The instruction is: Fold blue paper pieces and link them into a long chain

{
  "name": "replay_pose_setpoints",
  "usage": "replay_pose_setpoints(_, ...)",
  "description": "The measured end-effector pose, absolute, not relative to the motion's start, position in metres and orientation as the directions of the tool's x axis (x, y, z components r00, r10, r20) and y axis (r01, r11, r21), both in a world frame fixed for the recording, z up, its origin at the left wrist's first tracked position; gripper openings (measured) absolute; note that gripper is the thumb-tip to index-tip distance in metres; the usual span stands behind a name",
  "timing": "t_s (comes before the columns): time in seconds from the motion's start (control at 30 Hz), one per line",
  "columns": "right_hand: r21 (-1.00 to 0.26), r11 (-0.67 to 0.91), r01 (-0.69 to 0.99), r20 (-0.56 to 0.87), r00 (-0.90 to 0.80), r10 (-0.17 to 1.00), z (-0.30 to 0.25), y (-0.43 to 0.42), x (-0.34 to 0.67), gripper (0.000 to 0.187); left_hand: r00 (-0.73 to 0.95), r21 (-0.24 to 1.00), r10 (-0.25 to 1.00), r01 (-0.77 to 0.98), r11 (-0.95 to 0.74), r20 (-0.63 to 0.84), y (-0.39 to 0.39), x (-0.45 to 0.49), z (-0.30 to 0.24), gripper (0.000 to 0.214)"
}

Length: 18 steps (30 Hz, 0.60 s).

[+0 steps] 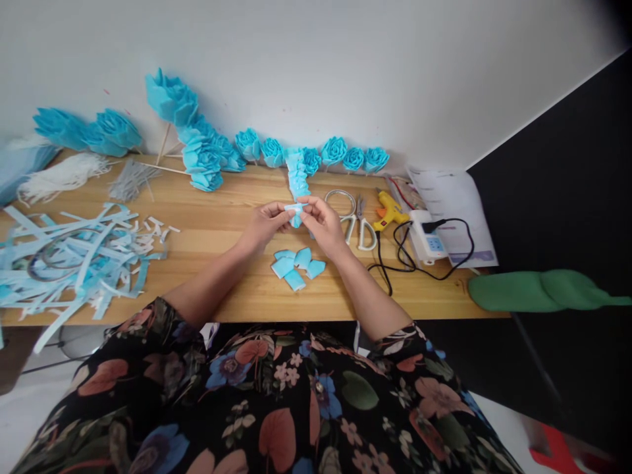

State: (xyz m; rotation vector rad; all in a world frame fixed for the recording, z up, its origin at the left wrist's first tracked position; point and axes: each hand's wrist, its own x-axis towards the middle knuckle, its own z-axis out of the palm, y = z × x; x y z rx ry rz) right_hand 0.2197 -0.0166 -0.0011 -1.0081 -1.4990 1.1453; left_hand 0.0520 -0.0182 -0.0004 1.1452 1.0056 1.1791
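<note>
Between my two hands, above the middle of the wooden table, is a small light-blue petal piece (295, 215). My left hand (267, 225) pinches its left side and my right hand (322, 222) pinches its right side. The fingers partly cover it, so its full shape is hidden. Below the hands lie several loose blue petals (295, 281), grouped on the table. Just behind the fingertips runs a row of stacked light-blue petal pieces (297, 174), reaching back to the wall.
Finished blue flowers (334, 151) line the wall. Scissors (365, 230), a yellow glue gun (390, 210) and a white power strip (427, 238) with a black cable lie right. Left are blue and white strips (83, 253), grey sticks (132, 180) and white strings (64, 176). A green object (533, 289) sits far right.
</note>
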Motion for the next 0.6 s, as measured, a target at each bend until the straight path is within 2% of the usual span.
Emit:
replay_pose_setpoints(0.17, -0.988, 0.15, -0.029, 0.152, -0.154, 0.976, -0.004, -0.015, 0.221, 0.046, 0.144, 0.988, 0.989, -0.151, 0.039, -0.017, -0.018, 0.053, 0.0, 0.031)
replay_pose_setpoints(0.33, -0.982, 0.155, 0.112, 0.135, -0.17, 0.976, -0.009, -0.013, 0.22, 0.044, 0.174, 0.997, 0.985, -0.081, 0.013, 0.001, -0.019, 0.055, -0.002, 0.029)
replay_pose_setpoints(0.43, -0.967, 0.195, 0.164, 0.173, -0.135, 0.976, -0.006, -0.015, 0.219, 0.043, 0.184, 0.997, 0.983, -0.075, 0.001, 0.013, -0.019, 0.054, -0.001, 0.03)
replay_pose_setpoints(0.6, -0.971, 0.213, 0.106, 0.197, -0.145, 0.97, 0.001, -0.019, 0.219, 0.041, 0.227, 0.986, 0.974, -0.163, 0.027, 0.011, -0.02, 0.055, 0.002, 0.04)
